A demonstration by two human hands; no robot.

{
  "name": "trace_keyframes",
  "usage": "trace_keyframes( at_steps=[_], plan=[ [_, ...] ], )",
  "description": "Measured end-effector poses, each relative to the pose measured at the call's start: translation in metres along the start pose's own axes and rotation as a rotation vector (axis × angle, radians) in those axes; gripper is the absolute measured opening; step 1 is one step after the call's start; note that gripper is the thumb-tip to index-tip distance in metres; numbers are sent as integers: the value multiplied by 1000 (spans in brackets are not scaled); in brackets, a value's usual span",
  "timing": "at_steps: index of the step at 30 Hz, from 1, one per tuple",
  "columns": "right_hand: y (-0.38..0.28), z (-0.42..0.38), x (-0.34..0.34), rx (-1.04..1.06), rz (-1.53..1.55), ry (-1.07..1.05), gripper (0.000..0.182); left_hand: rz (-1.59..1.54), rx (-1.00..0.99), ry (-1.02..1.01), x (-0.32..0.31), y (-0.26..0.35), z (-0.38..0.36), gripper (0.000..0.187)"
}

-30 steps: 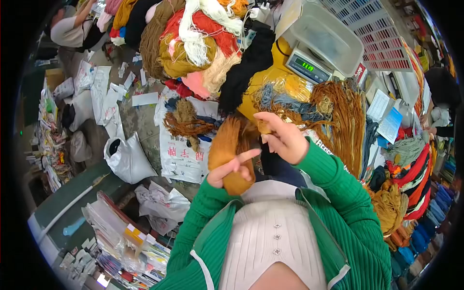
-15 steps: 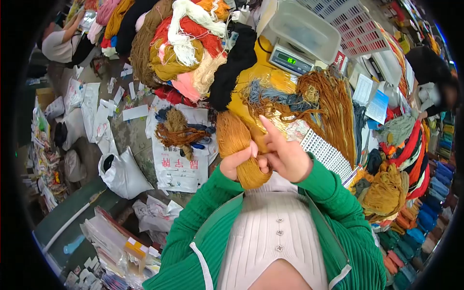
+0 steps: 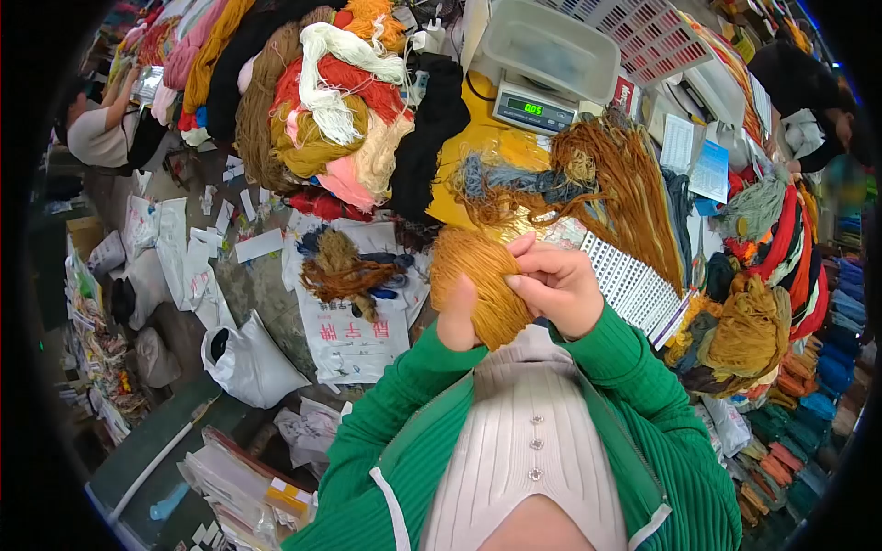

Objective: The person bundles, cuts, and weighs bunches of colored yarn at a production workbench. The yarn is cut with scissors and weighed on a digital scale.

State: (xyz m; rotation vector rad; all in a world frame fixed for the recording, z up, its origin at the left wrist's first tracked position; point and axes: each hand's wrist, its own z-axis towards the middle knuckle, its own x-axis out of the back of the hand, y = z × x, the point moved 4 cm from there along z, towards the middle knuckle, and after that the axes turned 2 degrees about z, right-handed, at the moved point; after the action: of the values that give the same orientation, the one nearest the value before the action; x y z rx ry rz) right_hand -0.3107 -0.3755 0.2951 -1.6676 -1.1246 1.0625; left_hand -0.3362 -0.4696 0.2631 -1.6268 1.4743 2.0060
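Observation:
A golden-brown skein of yarn [image 3: 487,289] is held in front of my chest, its strands bunched into a rounded bundle. My left hand [image 3: 458,317] grips it from the left, thumb along the near side and the other fingers hidden behind the yarn. At the upper right of the bundle, my right hand [image 3: 562,286] has thumb and index finger pinched together on its strands. Just beyond lie loose rust-brown yarn hanks [image 3: 634,193] and grey-blue yarn [image 3: 514,179] on yellow wrapping [image 3: 450,165].
A digital scale [image 3: 535,110] carrying a clear plastic tub [image 3: 548,55] stands ahead. A white plastic basket [image 3: 643,37] is beside it. Heaped colourful yarn [image 3: 340,110] rises at front left. A printed chart [image 3: 634,289] lies right; a white sack [image 3: 253,363] sits on the floor.
My right hand's extended index finger has bent into a pinch on the skein. The skein has turned and looks broader, with my left thumb shifted on it. The scale's display has changed.

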Motion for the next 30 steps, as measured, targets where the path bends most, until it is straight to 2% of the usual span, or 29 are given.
trace_keyframes(
  at_steps=[1,4,7,8,10,12,13,16,20,23,25,28,30],
  plan=[
    [-2,1,-1,116,-21,15,11,187,-52,37,4,1,-1,49],
    [4,-2,0,-45,221,34,11,267,11,145,3,7,-2,41],
    [-1,0,0,-230,430,32,11,-183,111,165,3,11,-4,36],
    [-1,0,-1,-231,342,40,11,-132,114,141,4,11,-4,39],
    [-4,4,-4,24,44,-19,12,-31,120,93,6,11,-4,44],
    [-4,5,-6,84,-49,-21,12,65,130,129,4,15,-1,43],
    [-3,4,-6,18,7,6,12,114,135,147,3,16,1,42],
    [0,6,-3,-165,200,55,11,-149,175,108,12,4,0,42],
    [-3,11,-1,-332,457,98,11,-212,189,205,15,-1,1,43],
    [-1,15,0,-234,223,-5,11,-195,174,131,18,-1,3,43],
    [2,16,2,-235,178,-31,10,-178,196,43,18,-2,6,42],
    [4,17,5,-248,239,28,10,-148,175,247,22,-4,8,39],
    [7,19,6,-298,369,83,10,-178,158,321,21,0,10,30]
  ],
)
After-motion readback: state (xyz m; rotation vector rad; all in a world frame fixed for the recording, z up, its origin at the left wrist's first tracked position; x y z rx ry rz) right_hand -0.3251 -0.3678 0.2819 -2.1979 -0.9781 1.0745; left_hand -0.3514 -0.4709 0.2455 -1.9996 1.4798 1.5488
